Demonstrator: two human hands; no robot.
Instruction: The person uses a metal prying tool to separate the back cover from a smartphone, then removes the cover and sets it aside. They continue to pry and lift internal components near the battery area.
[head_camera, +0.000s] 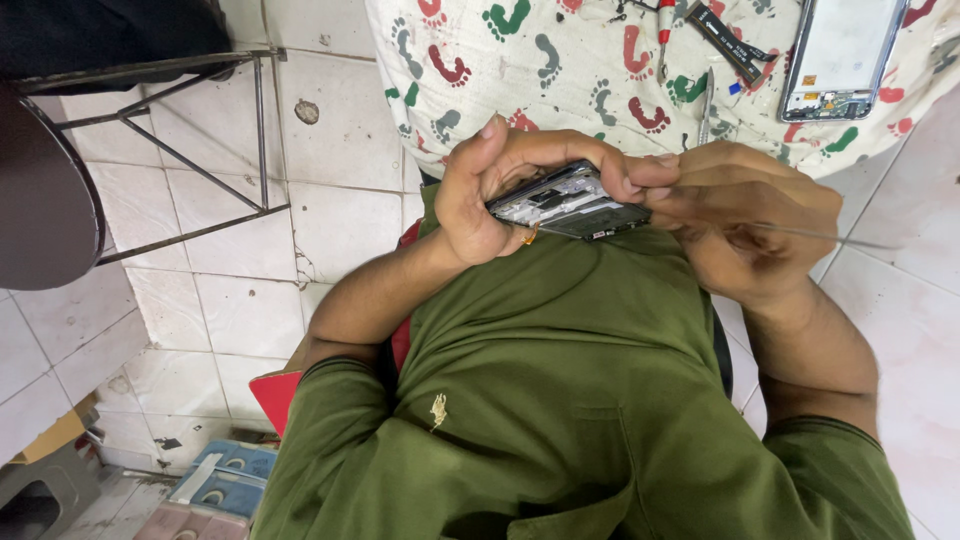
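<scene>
The left hand (490, 190) has its grip closed around an opened phone chassis (567, 201), thumb over the top edge and palm under the near end, so the exposed inner side sits tilted up toward the face. The right hand (750, 215) is pinched tight on a thin metal tool (830, 236), probably tweezers or a fine pick, though the blur hides its tip; its fingers brace against the frame's far end, which steadies the fine work. The chassis is held in the air, close to the chest of the green shirt (560, 380). Beyond the hands, a footprint-patterned cloth (560, 70) covers the counter, keeping a detached phone screen (840, 55), a red-handled screwdriver (664, 35) and a flex strip (728, 40) within reach. A metal stool frame (200, 150) stands on the tiled floor (340, 130).
</scene>
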